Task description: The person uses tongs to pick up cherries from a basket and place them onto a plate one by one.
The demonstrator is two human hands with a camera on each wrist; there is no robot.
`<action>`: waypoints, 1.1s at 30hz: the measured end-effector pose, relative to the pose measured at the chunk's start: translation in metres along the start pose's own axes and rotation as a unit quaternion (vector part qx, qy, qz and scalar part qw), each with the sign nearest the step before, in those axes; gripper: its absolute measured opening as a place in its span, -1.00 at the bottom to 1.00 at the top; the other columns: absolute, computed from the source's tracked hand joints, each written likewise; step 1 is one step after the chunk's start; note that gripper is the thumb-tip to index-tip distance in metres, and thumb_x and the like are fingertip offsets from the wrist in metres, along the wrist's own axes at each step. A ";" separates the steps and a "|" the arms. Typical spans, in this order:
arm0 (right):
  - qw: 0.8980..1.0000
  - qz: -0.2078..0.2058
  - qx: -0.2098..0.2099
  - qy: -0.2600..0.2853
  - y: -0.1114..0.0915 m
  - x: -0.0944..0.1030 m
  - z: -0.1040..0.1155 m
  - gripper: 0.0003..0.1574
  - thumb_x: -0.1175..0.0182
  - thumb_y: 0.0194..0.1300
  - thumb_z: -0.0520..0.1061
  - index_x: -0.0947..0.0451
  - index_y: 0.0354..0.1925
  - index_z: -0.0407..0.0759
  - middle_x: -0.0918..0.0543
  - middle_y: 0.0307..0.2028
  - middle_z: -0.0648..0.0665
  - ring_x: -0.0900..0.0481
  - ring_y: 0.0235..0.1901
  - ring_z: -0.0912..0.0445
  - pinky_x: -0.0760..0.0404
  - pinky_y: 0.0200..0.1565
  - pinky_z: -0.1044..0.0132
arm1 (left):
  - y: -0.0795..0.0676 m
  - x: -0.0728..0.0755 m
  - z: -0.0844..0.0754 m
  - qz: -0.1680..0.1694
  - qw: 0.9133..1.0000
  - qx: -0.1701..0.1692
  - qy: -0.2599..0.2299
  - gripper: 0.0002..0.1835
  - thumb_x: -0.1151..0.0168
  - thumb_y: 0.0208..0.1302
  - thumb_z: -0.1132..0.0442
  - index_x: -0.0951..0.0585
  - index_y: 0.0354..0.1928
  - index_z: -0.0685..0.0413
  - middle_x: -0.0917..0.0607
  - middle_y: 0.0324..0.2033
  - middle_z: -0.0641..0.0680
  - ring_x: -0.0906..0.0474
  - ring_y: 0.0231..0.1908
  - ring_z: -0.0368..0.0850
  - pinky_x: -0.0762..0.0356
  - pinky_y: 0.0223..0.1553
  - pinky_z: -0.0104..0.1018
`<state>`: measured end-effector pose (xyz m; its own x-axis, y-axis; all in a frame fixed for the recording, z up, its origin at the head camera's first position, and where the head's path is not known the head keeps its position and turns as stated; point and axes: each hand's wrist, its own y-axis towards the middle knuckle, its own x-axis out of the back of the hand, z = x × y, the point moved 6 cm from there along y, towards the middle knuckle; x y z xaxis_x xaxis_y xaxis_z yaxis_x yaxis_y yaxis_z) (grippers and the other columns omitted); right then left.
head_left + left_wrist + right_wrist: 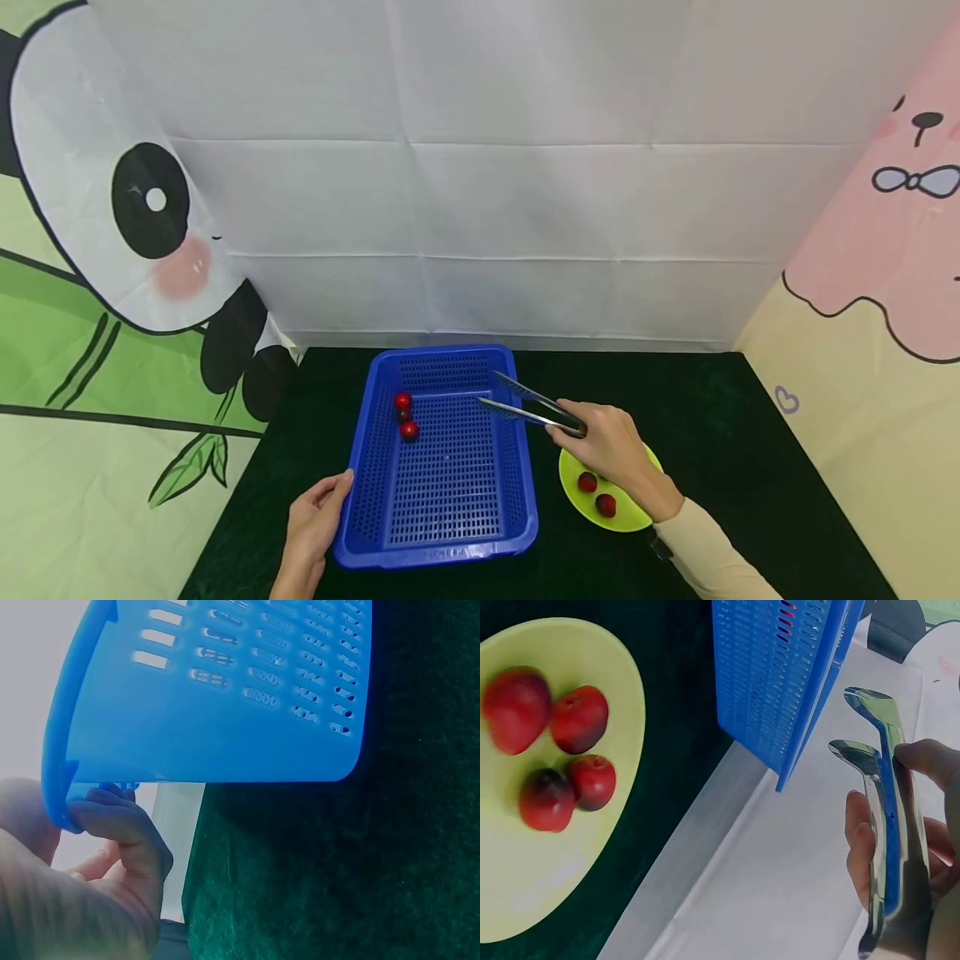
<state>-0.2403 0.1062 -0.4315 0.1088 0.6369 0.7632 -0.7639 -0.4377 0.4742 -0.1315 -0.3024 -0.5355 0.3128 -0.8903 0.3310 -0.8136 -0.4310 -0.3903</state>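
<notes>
A blue perforated plastic basket (450, 492) stands on the dark green cloth, its left rim gripped by my left hand (311, 525). In the left wrist view, fingers of the left hand (124, 840) curl under the basket's rim (64, 727). My right hand (603, 442) holds metal tongs (906, 825), whose tips are spread apart over the basket's right side with nothing between them. Inside the basket, near its left wall, lie three small round red fruits (408, 431). Several dark-red round fruits (580, 720) lie on a yellow-green plate (547, 889), partly hidden beneath my right forearm in the head view.
The dark green cloth (712, 433) covers the table around the basket and plate. A white sheet (525, 200) hangs behind the table's back edge. Cartoon-printed cloths flank it, with a panda (90, 167) on the left and a pink figure (885, 250) on the right.
</notes>
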 end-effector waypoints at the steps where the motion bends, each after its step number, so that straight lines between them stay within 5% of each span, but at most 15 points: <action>1: 1.000 0.003 0.001 0.004 0.002 -0.002 0.001 -0.53 -0.48 0.24 -0.05 -0.72 0.05 -0.27 -0.46 -0.56 0.16 -0.27 -0.65 0.36 -0.30 -0.60 0.43 | 0.000 0.000 0.000 0.000 1.000 0.000 0.001 -0.29 -0.11 0.50 -0.23 -0.50 0.31 0.30 -0.72 0.02 0.24 -0.69 -0.21 -0.20 -0.61 -0.21 -0.30; 9: 0.999 0.028 0.013 0.012 0.021 -0.015 0.012 -0.56 -0.44 0.22 -0.10 -0.72 0.04 -0.27 -0.59 -0.50 0.03 -0.24 -0.71 0.37 -0.26 -0.67 0.43 | -0.002 -0.001 -0.001 -0.004 1.000 -0.007 -0.004 -0.28 -0.10 0.51 -0.24 -0.50 0.30 0.31 -0.73 0.01 0.24 -0.69 -0.21 -0.19 -0.61 -0.23 -0.33; 18: 0.998 0.048 0.039 -0.011 0.041 -0.030 0.025 -0.53 -0.47 0.18 -0.14 -0.71 0.04 -0.33 -0.33 -0.65 0.11 -0.14 -0.75 0.33 -0.14 -0.68 0.45 | -0.003 0.001 -0.001 -0.012 1.000 -0.003 0.004 -0.28 -0.09 0.51 -0.24 -0.49 0.32 0.30 -0.67 0.11 0.32 -0.68 -0.17 -0.18 -0.63 -0.19 -0.30; 33: 0.994 0.108 0.024 -0.011 0.059 -0.060 0.039 -0.48 -0.43 0.19 -0.23 -0.64 0.11 -0.39 -0.63 -0.43 -0.08 -0.36 -0.68 0.29 -0.32 -0.66 0.49 | -0.003 0.000 -0.002 -0.002 1.000 0.007 -0.005 -0.28 -0.10 0.51 -0.25 -0.49 0.32 0.28 -0.69 0.08 0.29 -0.68 -0.21 -0.19 -0.62 -0.20 -0.28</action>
<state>-0.2667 0.0175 -0.4318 -0.0403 0.5107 0.8588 -0.7394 -0.5934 0.3181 -0.1302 -0.3005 -0.5327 0.3202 -0.8903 0.3238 -0.8055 -0.4357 -0.4017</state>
